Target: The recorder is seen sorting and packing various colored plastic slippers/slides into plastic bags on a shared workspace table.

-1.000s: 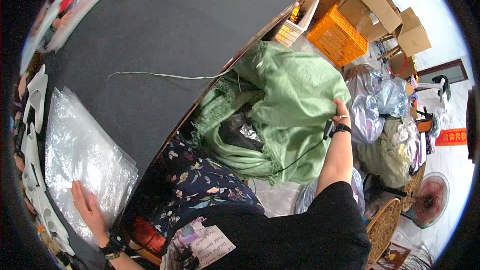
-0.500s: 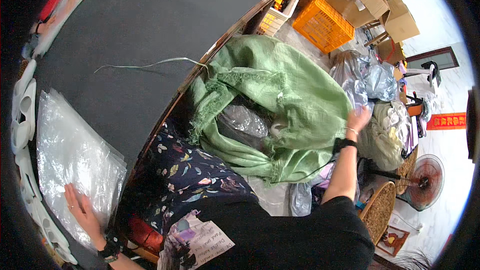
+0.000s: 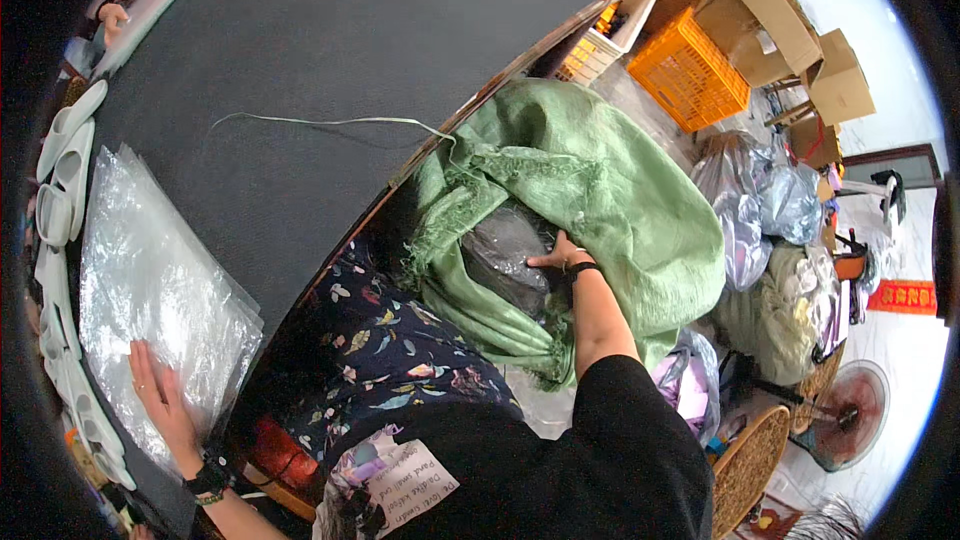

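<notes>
Our left hand (image 3: 165, 400) lies flat, fingers extended, on clear plastic bags (image 3: 165, 270) on the table (image 3: 290, 50); our right hand (image 3: 566, 255), thumb apart, touches the dark bundle (image 3: 503, 248) inside the green sack (image 3: 645, 200), though we cannot tell whether it grips. We judge the bundle soft and slick; best cupped from beneath, full-palmed.

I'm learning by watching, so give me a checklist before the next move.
1. Left hand resting on the flat stack of clear plastic sheeting: ok.
2. Mouth of the green woven sack open: ok.
3. Right hand at the shiny dark-grey plastic bundle inside: ok.
4. Firm grip on that bundle: cannot tell.
5. Dark-grey tabletop free of loose strands: not ok, a thin pale-green strand lies there.
</notes>
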`<control>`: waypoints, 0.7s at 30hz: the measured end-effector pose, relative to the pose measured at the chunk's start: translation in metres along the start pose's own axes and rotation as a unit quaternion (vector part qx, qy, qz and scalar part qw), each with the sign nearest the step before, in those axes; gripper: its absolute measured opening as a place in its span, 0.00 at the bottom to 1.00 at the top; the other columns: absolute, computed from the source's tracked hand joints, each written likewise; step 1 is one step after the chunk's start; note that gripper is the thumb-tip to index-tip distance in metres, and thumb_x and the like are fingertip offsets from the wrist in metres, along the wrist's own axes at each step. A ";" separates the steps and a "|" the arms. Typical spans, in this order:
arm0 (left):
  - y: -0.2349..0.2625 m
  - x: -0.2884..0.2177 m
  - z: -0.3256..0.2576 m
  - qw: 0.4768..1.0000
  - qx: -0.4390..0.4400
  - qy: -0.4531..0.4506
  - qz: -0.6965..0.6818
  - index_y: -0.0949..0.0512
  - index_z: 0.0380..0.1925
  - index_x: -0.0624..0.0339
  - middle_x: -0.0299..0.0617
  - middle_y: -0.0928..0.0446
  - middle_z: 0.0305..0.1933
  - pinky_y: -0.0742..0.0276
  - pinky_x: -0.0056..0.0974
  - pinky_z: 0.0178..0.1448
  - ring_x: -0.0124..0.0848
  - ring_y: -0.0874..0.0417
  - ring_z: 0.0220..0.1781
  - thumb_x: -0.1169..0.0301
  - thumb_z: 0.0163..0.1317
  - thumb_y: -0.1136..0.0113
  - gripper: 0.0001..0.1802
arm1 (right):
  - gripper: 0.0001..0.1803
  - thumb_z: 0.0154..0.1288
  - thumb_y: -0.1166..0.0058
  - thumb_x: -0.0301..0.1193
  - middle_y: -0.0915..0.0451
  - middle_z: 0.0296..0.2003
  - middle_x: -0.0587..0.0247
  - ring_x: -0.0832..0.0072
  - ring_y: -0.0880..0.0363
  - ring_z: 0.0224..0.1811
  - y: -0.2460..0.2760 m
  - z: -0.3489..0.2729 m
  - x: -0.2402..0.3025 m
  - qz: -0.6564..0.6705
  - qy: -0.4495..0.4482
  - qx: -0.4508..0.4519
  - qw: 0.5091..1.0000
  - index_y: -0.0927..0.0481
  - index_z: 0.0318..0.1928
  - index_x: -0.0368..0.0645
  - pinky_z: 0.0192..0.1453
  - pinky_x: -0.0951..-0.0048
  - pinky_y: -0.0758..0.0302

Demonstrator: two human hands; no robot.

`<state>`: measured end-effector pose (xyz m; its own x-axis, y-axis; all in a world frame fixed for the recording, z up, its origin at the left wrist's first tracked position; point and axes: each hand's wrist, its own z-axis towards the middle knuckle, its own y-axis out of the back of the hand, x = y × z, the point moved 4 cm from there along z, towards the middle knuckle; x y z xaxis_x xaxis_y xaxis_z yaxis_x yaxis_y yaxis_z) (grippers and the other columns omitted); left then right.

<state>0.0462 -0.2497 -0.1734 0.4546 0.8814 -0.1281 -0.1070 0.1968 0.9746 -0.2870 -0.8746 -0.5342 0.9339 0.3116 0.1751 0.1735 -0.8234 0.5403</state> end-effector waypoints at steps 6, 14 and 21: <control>-0.002 0.003 0.002 1.000 0.007 0.002 -0.016 0.36 0.68 0.59 0.47 0.41 0.74 0.57 0.47 0.77 0.44 0.48 0.77 0.63 0.70 0.55 0.28 | 0.86 0.22 0.25 0.66 0.57 0.74 0.41 0.50 0.55 0.76 -0.022 0.021 -0.008 0.018 -0.003 -0.048 0.999 0.68 0.74 0.41 0.77 0.51 0.48; -0.002 -0.003 0.003 0.999 0.002 0.007 -0.042 0.36 0.68 0.59 0.47 0.41 0.74 0.56 0.46 0.77 0.44 0.47 0.77 0.63 0.71 0.55 0.27 | 0.87 0.22 0.20 0.59 0.49 0.71 0.37 0.54 0.47 0.74 -0.051 -0.002 -0.008 0.271 -0.077 -0.078 0.956 0.70 0.72 0.31 0.74 0.59 0.42; 0.002 -0.003 0.002 0.999 0.002 0.002 -0.039 0.36 0.68 0.59 0.48 0.41 0.74 0.57 0.47 0.77 0.44 0.48 0.77 0.64 0.70 0.54 0.27 | 0.86 0.30 0.20 0.53 0.52 0.72 0.37 0.55 0.46 0.73 -0.077 -0.034 0.033 0.259 0.098 -0.042 0.960 0.81 0.72 0.39 0.75 0.65 0.46</control>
<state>0.0459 -0.2530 -0.1704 0.4582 0.8649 -0.2049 -0.0676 0.2638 0.9622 -0.2802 -0.7847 -0.5420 0.8104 -0.0390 0.5845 -0.3310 -0.8537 0.4020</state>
